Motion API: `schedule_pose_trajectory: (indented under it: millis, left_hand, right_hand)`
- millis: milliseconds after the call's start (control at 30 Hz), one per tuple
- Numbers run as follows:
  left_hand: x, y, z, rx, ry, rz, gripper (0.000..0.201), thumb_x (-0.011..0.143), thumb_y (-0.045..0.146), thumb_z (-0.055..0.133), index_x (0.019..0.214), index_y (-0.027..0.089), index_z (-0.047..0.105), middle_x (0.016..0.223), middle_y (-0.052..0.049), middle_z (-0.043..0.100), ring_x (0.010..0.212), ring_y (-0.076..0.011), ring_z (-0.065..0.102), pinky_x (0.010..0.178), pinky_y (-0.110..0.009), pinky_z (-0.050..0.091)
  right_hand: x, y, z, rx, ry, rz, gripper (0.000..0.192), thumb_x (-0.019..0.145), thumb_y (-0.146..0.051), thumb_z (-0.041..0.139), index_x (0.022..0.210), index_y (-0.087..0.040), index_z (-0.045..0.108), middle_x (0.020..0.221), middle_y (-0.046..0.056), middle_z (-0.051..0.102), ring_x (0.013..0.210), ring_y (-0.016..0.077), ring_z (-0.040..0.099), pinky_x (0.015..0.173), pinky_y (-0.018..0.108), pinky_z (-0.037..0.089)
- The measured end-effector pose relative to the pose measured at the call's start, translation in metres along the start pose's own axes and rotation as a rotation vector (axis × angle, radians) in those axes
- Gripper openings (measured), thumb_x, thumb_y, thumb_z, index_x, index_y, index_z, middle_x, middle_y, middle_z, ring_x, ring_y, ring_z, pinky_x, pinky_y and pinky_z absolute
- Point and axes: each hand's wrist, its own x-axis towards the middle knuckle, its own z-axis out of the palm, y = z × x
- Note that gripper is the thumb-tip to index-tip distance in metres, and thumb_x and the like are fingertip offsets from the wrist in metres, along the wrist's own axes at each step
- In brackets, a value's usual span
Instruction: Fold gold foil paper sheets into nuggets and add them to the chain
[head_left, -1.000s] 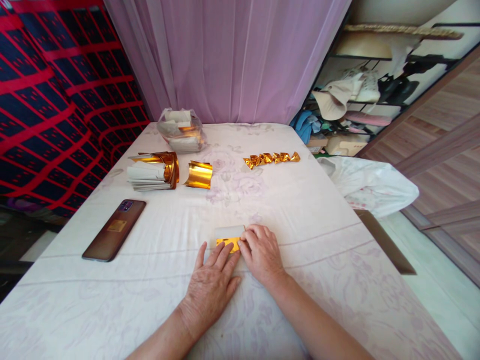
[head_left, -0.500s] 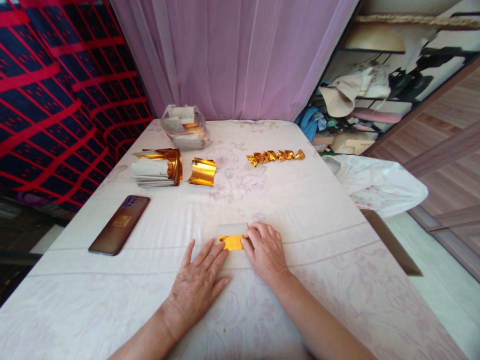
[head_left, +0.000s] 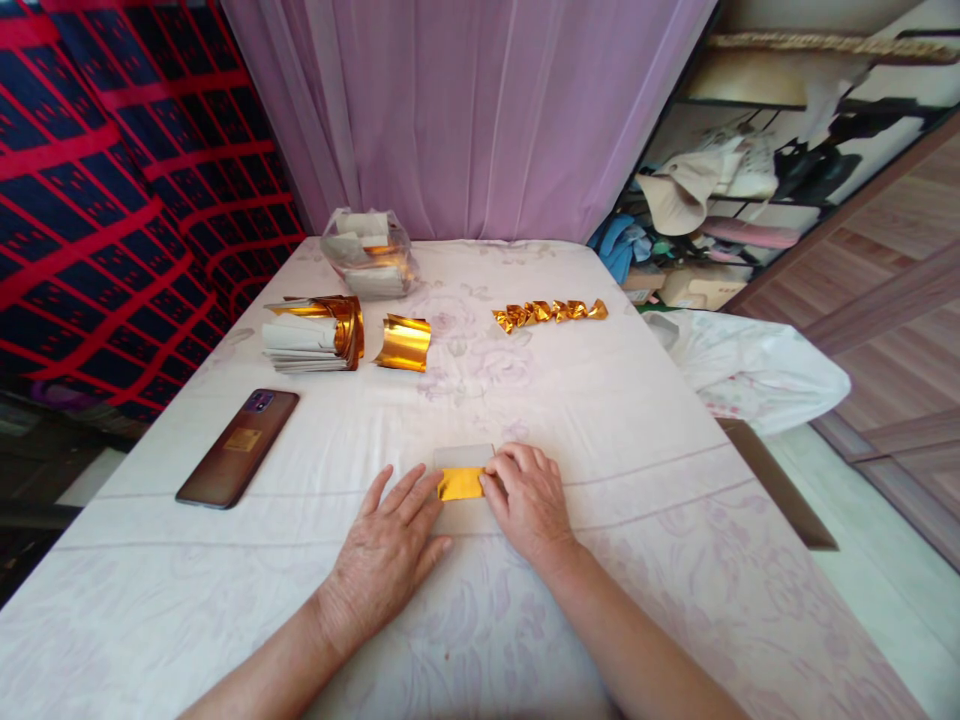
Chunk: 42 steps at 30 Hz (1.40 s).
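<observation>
A partly folded sheet of gold foil paper (head_left: 460, 484) lies on the table in front of me, its gold flap nearest me and its pale backing beyond. My right hand (head_left: 527, 502) pinches the sheet's right edge between thumb and curled fingers. Flat on the cloth, my left hand (head_left: 396, 545) has its fingers stretched out, the tips at the sheet's left edge. Farther off lie a small gold foil piece (head_left: 405, 343), a stack of foil sheets (head_left: 311, 340) with pale backs, and a row of twisted gold foil pieces (head_left: 551, 314).
A brown phone (head_left: 238, 450) lies at the left of the cloth-covered table (head_left: 637, 450). At the back stands a clear plastic bag (head_left: 369, 255) with more foil sheets. Shelves (head_left: 750, 190) and a white plastic bag (head_left: 765, 365) are beyond the right edge.
My left hand has slid slightly left and back, uncovering more of the gold flap's left end. My right hand keeps its pinch on the right edge.
</observation>
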Motion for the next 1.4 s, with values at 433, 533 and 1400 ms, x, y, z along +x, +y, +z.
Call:
schedule_pose_trajectory:
  millis: [433, 533, 1400]
  left_hand:
    - [0.0, 0.005, 0.026, 0.102, -0.052, 0.002, 0.056, 0.096, 0.061, 0.037, 0.138, 0.027, 0.054, 0.144, -0.003, 0.053, 0.136, -0.0262, 0.043, 0.119, -0.049, 0.012]
    - [-0.001, 0.005, 0.027, 0.107, -0.039, -0.01, 0.056, 0.096, 0.06, 0.038, 0.138, 0.027, 0.054, 0.143, -0.003, 0.055, 0.136, -0.0259, 0.044, 0.119, -0.048, 0.013]
    - [0.029, -0.024, -0.006, -0.256, -0.138, -0.02, 0.023, 0.088, 0.022, 0.058, 0.109, 0.024, 0.067, 0.107, -0.002, 0.072, 0.102, -0.0207, 0.061, 0.096, -0.04, 0.039]
  right_hand:
    - [-0.016, 0.0, -0.004, 0.052, 0.018, -0.221, 0.031, 0.096, -0.023, 0.047, 0.123, -0.019, 0.061, 0.129, 0.009, 0.062, 0.123, 0.0231, 0.05, 0.102, 0.04, 0.034]
    - [-0.023, -0.006, -0.002, 0.038, -0.131, -0.289, 0.041, 0.096, -0.026, 0.049, 0.136, -0.019, 0.053, 0.14, 0.008, 0.056, 0.134, 0.0228, 0.043, 0.112, 0.043, 0.029]
    - [0.008, 0.007, -0.025, -0.119, -0.186, -0.309, 0.012, 0.088, -0.025, 0.065, 0.097, -0.023, 0.071, 0.113, 0.004, 0.069, 0.103, 0.022, 0.058, 0.084, 0.037, 0.041]
